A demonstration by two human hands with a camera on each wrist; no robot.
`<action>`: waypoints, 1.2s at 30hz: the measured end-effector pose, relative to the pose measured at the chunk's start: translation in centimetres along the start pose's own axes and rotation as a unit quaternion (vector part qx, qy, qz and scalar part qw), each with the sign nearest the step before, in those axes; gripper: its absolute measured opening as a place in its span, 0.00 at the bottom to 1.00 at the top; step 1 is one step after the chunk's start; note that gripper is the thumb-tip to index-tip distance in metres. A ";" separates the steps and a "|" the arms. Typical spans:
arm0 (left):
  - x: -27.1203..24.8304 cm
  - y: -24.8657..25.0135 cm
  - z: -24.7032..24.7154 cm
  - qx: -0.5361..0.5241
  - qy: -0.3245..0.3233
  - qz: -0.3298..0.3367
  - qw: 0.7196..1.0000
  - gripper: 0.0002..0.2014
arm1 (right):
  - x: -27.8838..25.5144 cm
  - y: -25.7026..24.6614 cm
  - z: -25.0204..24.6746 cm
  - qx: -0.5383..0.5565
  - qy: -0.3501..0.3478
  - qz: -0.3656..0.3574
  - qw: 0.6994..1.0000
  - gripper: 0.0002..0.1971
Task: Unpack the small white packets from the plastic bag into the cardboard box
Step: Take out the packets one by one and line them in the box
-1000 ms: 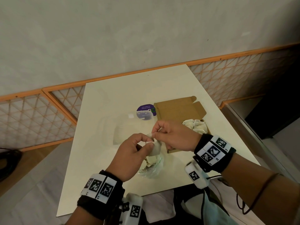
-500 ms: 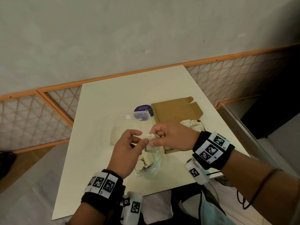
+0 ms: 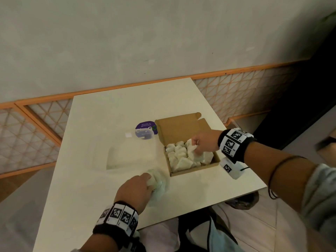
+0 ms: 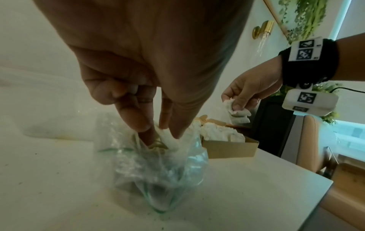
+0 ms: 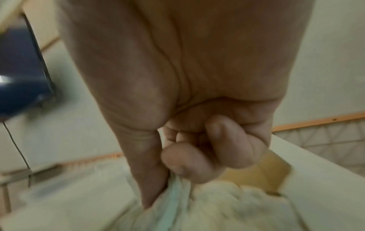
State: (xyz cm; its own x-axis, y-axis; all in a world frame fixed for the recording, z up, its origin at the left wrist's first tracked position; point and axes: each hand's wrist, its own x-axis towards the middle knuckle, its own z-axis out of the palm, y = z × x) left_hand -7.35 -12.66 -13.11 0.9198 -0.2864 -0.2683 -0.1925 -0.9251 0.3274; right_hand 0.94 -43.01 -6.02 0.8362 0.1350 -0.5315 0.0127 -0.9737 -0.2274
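Observation:
The open cardboard box (image 3: pixel 194 170) sits right of centre on the white table and holds several small white packets (image 3: pixel 179 155). My right hand (image 3: pixel 201 142) is over the box and pinches a white packet (image 3: pixel 195 154) between thumb and fingers; the right wrist view shows this packet (image 5: pixel 177 197) in the pinch. The crumpled clear plastic bag (image 3: pixel 159 185) lies in front of the box's left corner. My left hand (image 3: pixel 138 188) reaches into the bag's mouth, its fingertips (image 4: pixel 146 125) closing on a white packet (image 4: pixel 168 139) inside the bag (image 4: pixel 158 168).
A purple round label (image 3: pixel 145 130) lies left of the box's raised lid (image 3: pixel 178 128). A flat clear plastic sheet (image 3: pixel 131 153) lies on the table's middle. The table's front edge (image 3: pixel 200 208) is near my wrists. An orange lattice fence (image 3: pixel 41 120) runs behind.
The hands were together over the bag. The right hand has moved right, over the box, with a packet. The left hand has dropped into the bag's mouth.

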 end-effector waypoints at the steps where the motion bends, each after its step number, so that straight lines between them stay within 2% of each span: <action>1: 0.1 0.1 0.2 0.012 -0.004 0.001 1.000 0.20 | 0.4 0.5 0.7 -0.019 -0.010 0.009 1.000 0.11; 7: 0.6 0.2 1.1 0.055 -0.025 0.009 0.998 0.16 | 2.1 2.1 3.1 -0.041 -0.017 0.040 0.998 0.17; 11: 1.1 0.2 1.4 0.068 -0.023 0.004 0.997 0.14 | 2.8 2.1 3.8 -0.051 -0.003 0.053 0.997 0.14; 15: 1.1 0.3 1.0 0.042 -0.023 -0.003 0.999 0.10 | 2.8 1.3 3.8 -0.086 -0.016 0.069 0.994 0.18; 19: 0.7 0.1 0.4 0.006 -0.017 0.004 1.000 0.08 | 2.9 1.1 3.6 -0.118 -0.018 0.083 0.989 0.16; 23: -0.1 -0.4 -0.9 -0.083 0.019 -0.003 0.996 0.07 | 2.2 0.8 3.0 -0.145 0.016 0.094 0.985 0.20; 26: -1.0 -1.0 -2.2 -0.152 0.040 -0.009 0.988 0.06 | 0.8 -0.9 1.9 -0.136 0.058 0.056 0.987 0.22; 29: -1.9 -1.3 -3.7 -0.224 0.046 -0.028 0.973 0.07 | -0.5 -3.9 1.9 -0.065 0.082 -0.015 0.994 0.22; 32: -2.7 -1.1 -4.9 -0.288 0.045 -0.023 0.956 0.06 | -1.9 -7.1 2.9 0.067 0.046 -0.107 0.991 0.20; 34: -3.3 -0.7 -5.6 -0.327 0.048 -0.017 0.944 0.06 | -2.9 -9.2 3.6 0.142 0.012 -0.166 0.976 0.23; 36: -3.8 -0.4 -6.0 -0.366 0.056 -0.018 0.929 0.06 | -3.4 -10.7 4.5 0.221 -0.019 -0.185 0.957 0.24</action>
State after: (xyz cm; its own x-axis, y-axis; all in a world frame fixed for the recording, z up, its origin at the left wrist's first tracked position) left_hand -8.74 -9.72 -6.75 0.9591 -0.1918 -0.2084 0.0860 -0.5039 0.8594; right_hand -4.47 -32.26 -5.47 0.7983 0.4713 -0.3750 0.0650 -0.6864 -0.7243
